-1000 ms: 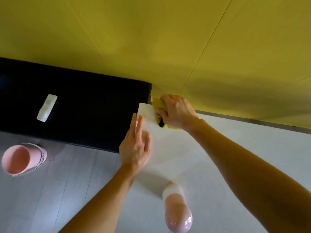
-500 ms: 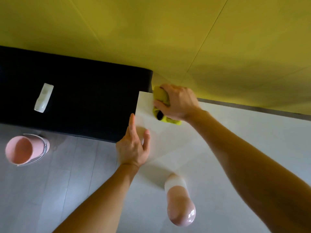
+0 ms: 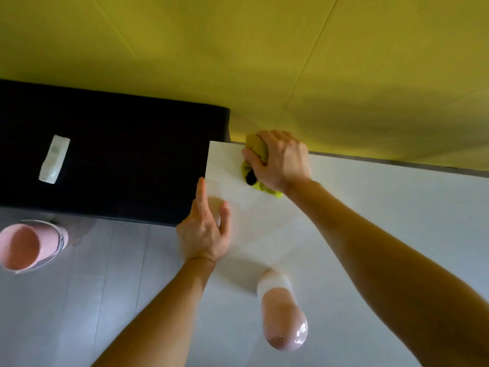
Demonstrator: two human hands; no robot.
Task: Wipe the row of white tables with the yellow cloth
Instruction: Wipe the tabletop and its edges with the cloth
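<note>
A white table (image 3: 383, 207) runs from the centre to the right, its far edge against a yellow wall. My right hand (image 3: 281, 160) presses a bunched yellow cloth (image 3: 255, 149) onto the table's far left corner, fingers closed over it; most of the cloth is hidden under the hand. My left hand (image 3: 205, 229) lies flat on the table's left edge, fingers apart, holding nothing.
A black bench (image 3: 119, 160) adjoins the table on the left, with a white remote (image 3: 54, 160) on it. A pink bucket (image 3: 23, 246) stands on the grey floor at left. A pink and white bottle (image 3: 281, 313) stands on the table near me.
My right hand has slid the cloth slightly right along the table's far corner by the wall. My left hand stays resting on the table's left edge.
</note>
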